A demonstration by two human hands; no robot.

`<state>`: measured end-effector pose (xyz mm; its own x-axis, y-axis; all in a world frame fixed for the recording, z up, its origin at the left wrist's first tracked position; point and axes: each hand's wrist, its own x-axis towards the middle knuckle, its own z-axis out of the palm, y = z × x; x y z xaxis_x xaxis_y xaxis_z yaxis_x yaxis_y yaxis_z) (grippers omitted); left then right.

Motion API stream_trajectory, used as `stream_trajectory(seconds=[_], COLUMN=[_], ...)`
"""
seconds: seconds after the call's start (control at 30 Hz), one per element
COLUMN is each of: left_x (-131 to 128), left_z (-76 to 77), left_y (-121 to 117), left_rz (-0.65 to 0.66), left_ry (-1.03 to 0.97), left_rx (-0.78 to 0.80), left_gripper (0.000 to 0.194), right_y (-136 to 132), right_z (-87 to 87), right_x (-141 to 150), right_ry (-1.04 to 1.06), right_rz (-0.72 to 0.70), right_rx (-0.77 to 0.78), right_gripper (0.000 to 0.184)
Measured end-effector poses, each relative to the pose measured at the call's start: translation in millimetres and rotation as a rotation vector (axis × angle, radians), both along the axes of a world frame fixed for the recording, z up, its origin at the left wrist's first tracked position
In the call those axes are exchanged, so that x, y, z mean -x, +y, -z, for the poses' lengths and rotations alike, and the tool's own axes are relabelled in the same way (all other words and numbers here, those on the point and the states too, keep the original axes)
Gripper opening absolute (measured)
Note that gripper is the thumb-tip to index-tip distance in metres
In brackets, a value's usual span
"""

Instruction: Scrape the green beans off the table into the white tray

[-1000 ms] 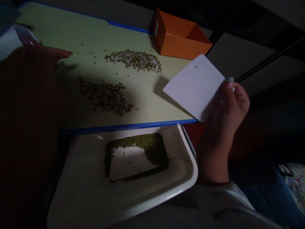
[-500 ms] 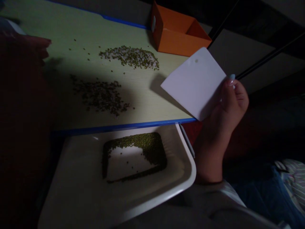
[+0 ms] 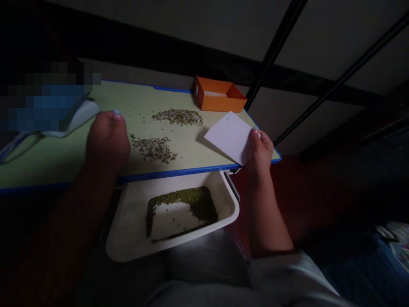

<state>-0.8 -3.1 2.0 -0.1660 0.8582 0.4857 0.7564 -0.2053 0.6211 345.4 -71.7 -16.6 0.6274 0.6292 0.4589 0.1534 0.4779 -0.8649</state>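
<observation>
My right hand [image 3: 261, 149] pinches a white square card [image 3: 229, 136] with a small hole near its upper corner, tilted over the table's front edge. My left hand [image 3: 108, 138] is closed above the left part of the table; whatever its fingers hold, if anything, is hidden. Between my hands lie two heaps of green beans mixed with pale grains: a farther heap [image 3: 179, 117] and a darker, nearer heap [image 3: 155, 148]. Below the table edge, a white plastic basin [image 3: 134, 221] holds green beans [image 3: 204, 200] along the sides of its floor.
An orange open box [image 3: 220, 102] stands at the back right of the pale table [image 3: 188, 145], which has a blue rim. A white curved object [image 3: 81, 120] rests at the left, beside a blurred-out area. Blue fabric [image 3: 358, 273] lies at the lower right.
My view has pulled back and lifted, so more of the table shows. My left hand has come farther into view, now closed. The card stays in my right hand.
</observation>
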Motion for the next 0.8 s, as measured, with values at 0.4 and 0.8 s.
stream_trajectory(seconds=[0.4,0.8], left_x=[23.7,43.4], left_z=[-38.7,-1.5], left_y=[21.4,10.4], left_rz=[0.003,0.179], left_ry=[0.144,0.295], left_rx=[-0.15,-0.166], left_gripper=[0.042,0.049], right_y=[-3.9,-6.9], right_z=[-9.8,-9.4], right_x=[13.0,16.1], right_ry=[0.246,0.239], right_rz=[-0.074,-0.071], right_rx=[0.097,0.133], right_gripper=[0.046,0.045])
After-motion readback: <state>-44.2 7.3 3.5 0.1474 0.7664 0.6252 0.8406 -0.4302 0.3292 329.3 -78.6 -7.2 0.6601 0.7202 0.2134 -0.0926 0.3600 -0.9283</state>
